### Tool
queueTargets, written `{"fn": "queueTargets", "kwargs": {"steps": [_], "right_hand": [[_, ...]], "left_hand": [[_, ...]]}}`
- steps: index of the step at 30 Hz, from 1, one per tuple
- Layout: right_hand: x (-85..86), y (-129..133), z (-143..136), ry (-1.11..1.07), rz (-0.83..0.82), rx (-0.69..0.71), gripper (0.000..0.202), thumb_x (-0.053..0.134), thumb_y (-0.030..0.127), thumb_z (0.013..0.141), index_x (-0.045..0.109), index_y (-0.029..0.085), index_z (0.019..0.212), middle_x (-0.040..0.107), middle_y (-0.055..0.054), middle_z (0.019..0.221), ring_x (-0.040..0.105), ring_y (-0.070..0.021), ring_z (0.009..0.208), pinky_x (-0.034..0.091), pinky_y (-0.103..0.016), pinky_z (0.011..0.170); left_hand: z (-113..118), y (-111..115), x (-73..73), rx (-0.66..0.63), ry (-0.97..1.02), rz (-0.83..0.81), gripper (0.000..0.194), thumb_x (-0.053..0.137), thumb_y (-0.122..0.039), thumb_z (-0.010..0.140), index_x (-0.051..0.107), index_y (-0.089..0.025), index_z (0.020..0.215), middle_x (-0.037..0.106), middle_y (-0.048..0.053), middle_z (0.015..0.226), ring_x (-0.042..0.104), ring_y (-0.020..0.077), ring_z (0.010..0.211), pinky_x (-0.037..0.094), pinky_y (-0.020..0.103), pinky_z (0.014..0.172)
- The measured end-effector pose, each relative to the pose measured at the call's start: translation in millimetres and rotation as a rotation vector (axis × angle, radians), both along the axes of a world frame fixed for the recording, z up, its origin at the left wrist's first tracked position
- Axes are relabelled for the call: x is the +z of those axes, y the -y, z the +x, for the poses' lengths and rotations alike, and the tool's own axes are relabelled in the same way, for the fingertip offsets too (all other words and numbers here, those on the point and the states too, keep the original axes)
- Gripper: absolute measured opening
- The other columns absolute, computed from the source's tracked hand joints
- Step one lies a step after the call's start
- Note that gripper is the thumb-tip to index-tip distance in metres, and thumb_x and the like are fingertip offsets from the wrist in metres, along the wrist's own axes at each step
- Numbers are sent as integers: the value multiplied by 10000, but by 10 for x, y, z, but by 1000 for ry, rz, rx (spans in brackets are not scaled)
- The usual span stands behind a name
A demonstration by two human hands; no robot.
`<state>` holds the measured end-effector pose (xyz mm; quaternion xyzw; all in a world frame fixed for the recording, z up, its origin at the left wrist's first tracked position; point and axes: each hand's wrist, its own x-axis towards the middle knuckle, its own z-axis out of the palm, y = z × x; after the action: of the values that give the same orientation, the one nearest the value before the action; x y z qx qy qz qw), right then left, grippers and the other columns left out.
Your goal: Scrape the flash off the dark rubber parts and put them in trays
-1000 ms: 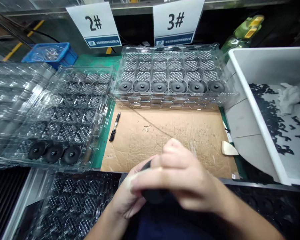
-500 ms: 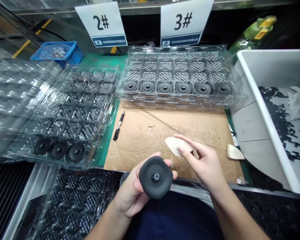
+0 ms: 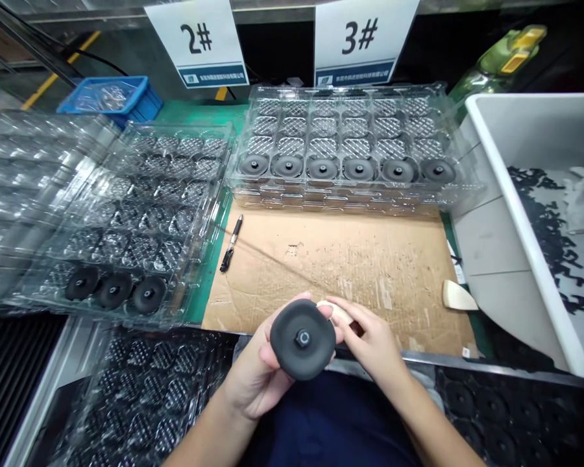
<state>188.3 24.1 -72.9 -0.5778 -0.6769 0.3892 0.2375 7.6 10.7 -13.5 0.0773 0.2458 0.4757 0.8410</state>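
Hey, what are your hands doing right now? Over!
Left hand grips black round part, hub facing up. Right hand presses pale scraper against its edge. Cardboard mat beyond, pen off to the left.

Six round black rubber discs (image 3: pixel 340 169) sit in the front row of the clear plastic blister tray (image 3: pixel 448 117) under the white "3#" sign (image 3: pixel 365 39). Left of that sign stands one white "2#" sign (image 3: pixel 197 40), two signs in all. Three more discs (image 3: pixel 113 290) lie in the clear tray (image 3: pixel 209 214) left of it, and one disc (image 3: pixel 302 338) is held in hand. One black pen (image 3: pixel 231 242) lies on one brown cardboard sheet (image 3: pixel 370 259).
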Motion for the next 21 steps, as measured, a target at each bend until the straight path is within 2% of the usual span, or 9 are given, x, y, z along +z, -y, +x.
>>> {"fn": "queueTargets", "kwargs": {"steps": [8, 15, 21], "right_hand": [[-33, 41, -21, 29, -7, 23, 297, 457, 249, 859, 614, 191, 1105, 671, -61, 915, 613, -157, 682, 502, -280, 618], [0, 62, -69, 26, 21, 38, 294, 444, 253, 869, 619, 171, 1090, 668, -68, 865, 610, -171, 706, 497, -282, 593], [-61, 53, -46, 10, 36, 49, 292, 444, 258, 875, 612, 191, 1103, 672, -61, 862, 613, -164, 696, 504, -286, 623]], "left_hand": [[-9, 16, -1, 23, -24, -24, 564, 764, -345, 602, 590, -236, 1128, 630, 46, 1136, 621, 250, 970, 520, 299, 794], [7, 5, 6, 27, -48, -29, 547, 775, -326, 594, 602, -235, 1105, 637, 46, 1106, 622, 242, 945, 522, 299, 772], [1, 8, 4, 32, -42, -35, 563, 772, -354, 583, 602, -236, 1107, 627, 49, 1119, 621, 246, 956, 525, 307, 780]]}}
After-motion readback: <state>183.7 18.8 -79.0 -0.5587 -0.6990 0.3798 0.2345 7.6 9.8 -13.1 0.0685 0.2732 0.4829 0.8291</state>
